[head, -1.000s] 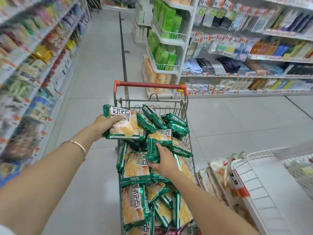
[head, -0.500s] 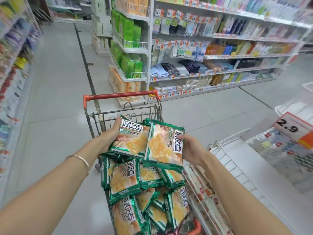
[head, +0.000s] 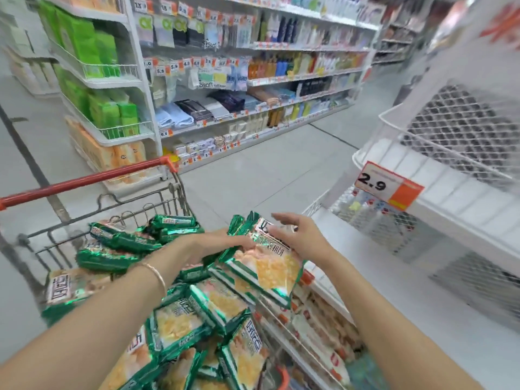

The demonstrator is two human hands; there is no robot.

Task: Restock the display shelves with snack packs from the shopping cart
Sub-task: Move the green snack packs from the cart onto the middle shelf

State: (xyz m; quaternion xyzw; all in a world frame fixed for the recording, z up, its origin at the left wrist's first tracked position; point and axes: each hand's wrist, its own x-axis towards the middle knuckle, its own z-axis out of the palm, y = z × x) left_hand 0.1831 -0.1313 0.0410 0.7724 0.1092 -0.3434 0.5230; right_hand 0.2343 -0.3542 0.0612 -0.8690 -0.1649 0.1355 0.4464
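Note:
Several green snack packs [head: 183, 319] with yellow-orange fronts fill the wire shopping cart [head: 157, 197] at lower left. A small stack of these packs [head: 270, 266] is lifted above the cart's right side, close to the white display shelf [head: 351, 249]. My left hand [head: 222, 244] grips the stack's left edge. My right hand [head: 302, 239] lies on top of the stack with its fingers straight and spread. The undersides of the held packs are hidden.
The cart's red handle [head: 84, 181] points away from me. A 2.9 price tag [head: 388, 184] hangs on the upper white wire shelf [head: 450, 153]. Other pale snack packs [head: 323, 327] lie on the lowest tier. Stocked store shelving [head: 253, 80] stands across the aisle.
My view has swung right toward the display shelf. Both hands lifted packs out of the cart and brought them together into one stack, carried to the right; my right hand now lies flat on top.

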